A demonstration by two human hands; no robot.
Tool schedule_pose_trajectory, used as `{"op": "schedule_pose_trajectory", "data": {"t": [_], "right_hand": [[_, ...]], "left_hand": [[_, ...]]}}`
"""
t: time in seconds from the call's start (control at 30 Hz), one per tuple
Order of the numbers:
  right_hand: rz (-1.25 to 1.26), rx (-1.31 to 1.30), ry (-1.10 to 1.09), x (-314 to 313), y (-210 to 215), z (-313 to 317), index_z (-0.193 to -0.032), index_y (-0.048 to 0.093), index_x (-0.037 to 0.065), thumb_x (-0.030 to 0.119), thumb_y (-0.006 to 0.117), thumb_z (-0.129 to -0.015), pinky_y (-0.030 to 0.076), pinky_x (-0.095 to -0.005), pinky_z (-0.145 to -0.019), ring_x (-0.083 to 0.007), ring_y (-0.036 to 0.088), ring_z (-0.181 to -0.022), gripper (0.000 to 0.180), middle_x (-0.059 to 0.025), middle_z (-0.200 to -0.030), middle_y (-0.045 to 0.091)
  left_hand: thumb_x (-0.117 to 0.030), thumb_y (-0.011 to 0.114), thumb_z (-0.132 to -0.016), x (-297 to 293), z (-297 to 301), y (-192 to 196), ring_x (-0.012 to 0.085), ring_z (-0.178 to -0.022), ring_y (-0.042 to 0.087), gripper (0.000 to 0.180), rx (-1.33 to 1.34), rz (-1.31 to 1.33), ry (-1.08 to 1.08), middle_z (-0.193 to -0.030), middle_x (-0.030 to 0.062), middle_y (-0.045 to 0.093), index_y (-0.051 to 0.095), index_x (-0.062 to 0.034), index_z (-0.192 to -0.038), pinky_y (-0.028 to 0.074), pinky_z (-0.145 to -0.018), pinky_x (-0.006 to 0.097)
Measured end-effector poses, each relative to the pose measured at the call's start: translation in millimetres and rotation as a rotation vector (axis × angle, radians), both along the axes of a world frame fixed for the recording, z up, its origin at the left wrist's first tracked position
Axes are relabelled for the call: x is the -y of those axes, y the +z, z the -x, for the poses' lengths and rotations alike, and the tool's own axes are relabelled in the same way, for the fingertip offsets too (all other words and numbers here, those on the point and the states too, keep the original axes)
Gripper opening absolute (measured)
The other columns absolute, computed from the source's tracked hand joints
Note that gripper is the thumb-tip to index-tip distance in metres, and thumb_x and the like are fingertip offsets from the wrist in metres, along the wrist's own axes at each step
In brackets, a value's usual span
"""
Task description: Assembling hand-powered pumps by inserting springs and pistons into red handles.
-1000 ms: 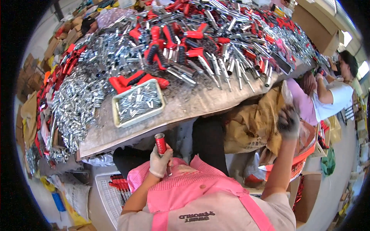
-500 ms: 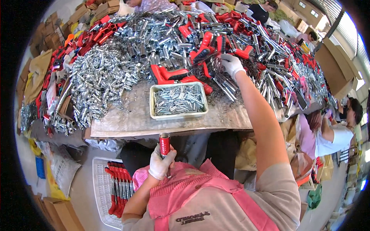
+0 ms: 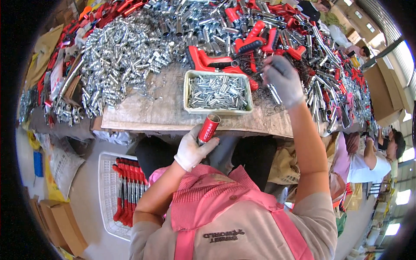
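Note:
My left hand, in a white glove, is wrapped round a short red tube with printing on its side. The tube leans to the right, its hollow end up, just off the table's near edge. My gloved right hand hovers over thin dark wire springs and metal tubes, right of the pin tray. Its fingers are curled together and slightly blurred; what they hold, if anything, is hidden. A pale tray full of small silver pins stands in front of me. Red pistol-shaped handles lie just behind it.
Silver fittings are heaped at left, and chrome tubes at right. Below the table, a white crate holds several red-ended tools. Cardboard boxes stand on the floor. A person in white sits at far right.
My right hand has drawn back toward me from the red handles and springs. My left hand has moved up and right with the red tube, now tilted. The view has shifted.

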State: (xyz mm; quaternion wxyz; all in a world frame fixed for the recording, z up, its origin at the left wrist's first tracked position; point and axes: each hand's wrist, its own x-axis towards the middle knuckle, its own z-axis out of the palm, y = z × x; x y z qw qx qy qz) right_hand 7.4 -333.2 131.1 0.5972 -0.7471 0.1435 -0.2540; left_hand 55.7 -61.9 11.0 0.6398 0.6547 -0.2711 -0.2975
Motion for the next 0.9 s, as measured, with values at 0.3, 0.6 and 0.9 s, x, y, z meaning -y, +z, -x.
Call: {"op": "schedule_pose_trajectory", "data": {"t": [0.3, 0.6, 0.9], "right_hand": [[0.78, -0.132, 0.547, -75.4, -0.6, 24.1, -0.094, 0.064, 0.006, 0.009, 0.065, -0.078, 0.05, -0.0331, -0.073, -0.0252, 0.062, -0.082, 0.016, -0.0094, -0.088, 0.062], [0.732, -0.126, 0.627, -89.0, -33.4, 19.3, -0.089, 0.062, 0.006, 0.014, 0.064, -0.08, 0.049, -0.0366, -0.068, -0.0289, 0.061, -0.076, 0.012, -0.0103, -0.082, 0.061], [1.848, -0.401, -0.163, 50.8, -35.2, -125.7, -0.12, 0.05, 0.012, 0.01, 0.043, -0.086, 0.04, -0.0413, -0.094, -0.0283, 0.052, -0.111, 0.035, -0.0129, -0.12, 0.053]], "left_hand": [[-0.021, 0.077, -0.073, -12.8, -14.4, 6.3, 0.0134, -0.082, 0.059, 0.06, 0.206, -0.022, -0.135, -0.092, 0.0058, 0.064, 0.049, -0.0024, -0.122, 0.047, -0.076, 0.029], [-0.042, 0.07, -0.075, -20.4, -15.6, 3.5, 0.0365, -0.091, 0.061, 0.059, 0.535, -0.23, -0.27, -0.099, 0.0208, 0.062, 0.05, -0.0109, -0.121, 0.05, -0.078, 0.039], [-0.019, 0.071, -0.075, -24.3, -12.6, -15.1, 0.021, -0.064, 0.057, 0.038, 0.12, -0.093, 0.066, -0.075, 0.0122, 0.061, 0.055, -0.0022, -0.106, 0.048, -0.066, 0.032]]}}
